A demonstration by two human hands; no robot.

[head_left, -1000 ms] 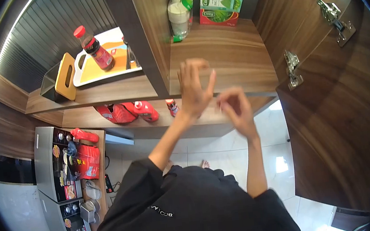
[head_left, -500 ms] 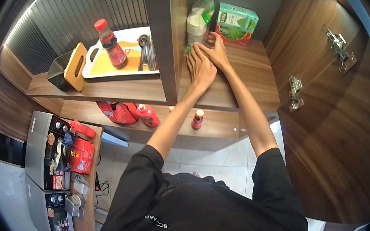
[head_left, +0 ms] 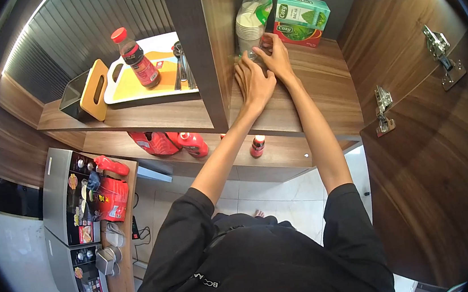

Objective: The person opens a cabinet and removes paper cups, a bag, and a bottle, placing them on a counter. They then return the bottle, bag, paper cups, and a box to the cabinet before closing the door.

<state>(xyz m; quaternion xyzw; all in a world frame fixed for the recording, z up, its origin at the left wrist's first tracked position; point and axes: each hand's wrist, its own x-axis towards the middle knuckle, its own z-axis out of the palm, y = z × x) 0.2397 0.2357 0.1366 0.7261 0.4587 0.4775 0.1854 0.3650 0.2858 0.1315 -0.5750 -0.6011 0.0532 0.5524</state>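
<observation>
On the upper right shelf, a clear plastic bag of paper cups (head_left: 248, 29) stands against the divider, with a green print on its front. My right hand (head_left: 277, 60) is at the bag's lower right side, thumb and fingers curved around the plastic. Just to the left, my left hand (head_left: 255, 84) has its fingers bent against the bag's lower end, its thumb apart. Both wrists lie close together, and the fingertips are partly hidden. Behind my right hand are a green Cozy box (head_left: 302, 10) and a red Cozy box (head_left: 296, 34), the green one on top.
A wooden divider (head_left: 223, 50) stands left of my hands. Beyond it are a bottle (head_left: 139, 62) and a tray (head_left: 117, 94). The cabinet door (head_left: 437, 181) hangs open at right. Red bottles (head_left: 194, 144) stand on the shelf below.
My hands have moved slightly apart at the bag's lower end, and my left thumb now stands away from the fingers. The whole view has shifted a little.
</observation>
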